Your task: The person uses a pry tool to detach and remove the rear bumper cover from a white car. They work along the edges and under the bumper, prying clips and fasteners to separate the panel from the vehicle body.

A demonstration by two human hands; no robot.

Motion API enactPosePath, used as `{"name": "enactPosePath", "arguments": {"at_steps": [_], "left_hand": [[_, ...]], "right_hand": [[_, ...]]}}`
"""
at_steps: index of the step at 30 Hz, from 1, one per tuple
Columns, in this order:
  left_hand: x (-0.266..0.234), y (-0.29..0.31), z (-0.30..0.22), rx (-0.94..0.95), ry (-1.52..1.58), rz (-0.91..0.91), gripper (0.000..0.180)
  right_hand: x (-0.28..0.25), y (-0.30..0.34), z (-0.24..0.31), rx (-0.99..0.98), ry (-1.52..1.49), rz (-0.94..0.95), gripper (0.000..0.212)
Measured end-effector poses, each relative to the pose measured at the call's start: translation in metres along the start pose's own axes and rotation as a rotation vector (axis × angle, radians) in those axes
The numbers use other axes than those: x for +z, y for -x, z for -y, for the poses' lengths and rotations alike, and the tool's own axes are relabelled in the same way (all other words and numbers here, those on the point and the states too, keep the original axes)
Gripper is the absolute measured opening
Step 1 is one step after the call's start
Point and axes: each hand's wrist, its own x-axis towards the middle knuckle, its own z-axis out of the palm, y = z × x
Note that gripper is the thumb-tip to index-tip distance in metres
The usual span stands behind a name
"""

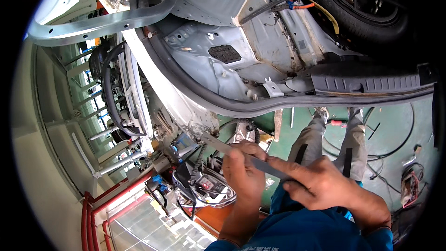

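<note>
A long flat grey metal strip, looking like a flat file (268,168), runs slantwise in front of me. My left hand (242,169) is closed around its middle, thumb up along the blade. My right hand (320,181) grips the rear end, with the index finger stretched along it. The far tip meets or overlaps the lower corner of the white car body panel (183,107), where the paint looks rough and bare; contact cannot be made out for sure. A black rubber seal (223,104) lines the opening's edge above my hands.
Inside the car body lie a spare tyre (367,18) and orange-tipped wires (304,5). A curved silver rail (100,24) juts out at upper left. Below stands a machine with a control panel (211,185). Hoses and cables (409,132) lie on the green floor.
</note>
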Motion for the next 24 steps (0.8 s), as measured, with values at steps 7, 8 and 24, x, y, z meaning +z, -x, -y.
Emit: {"name": "enactPosePath", "arguments": {"at_steps": [7,8,24], "left_hand": [[0.001,-0.011,-0.019,-0.094,0.107,-0.146,0.036],[0.000,-0.010,-0.021,-0.105,0.098,-0.162,0.036],[-0.006,-0.013,-0.032,-0.178,0.295,-0.056,0.039]], "right_hand": [[0.036,-0.008,0.013,0.044,-0.076,-0.032,0.066],[0.038,-0.008,0.018,0.062,-0.104,-0.026,0.067],[0.030,-0.020,0.070,0.190,0.012,0.045,0.070]]}}
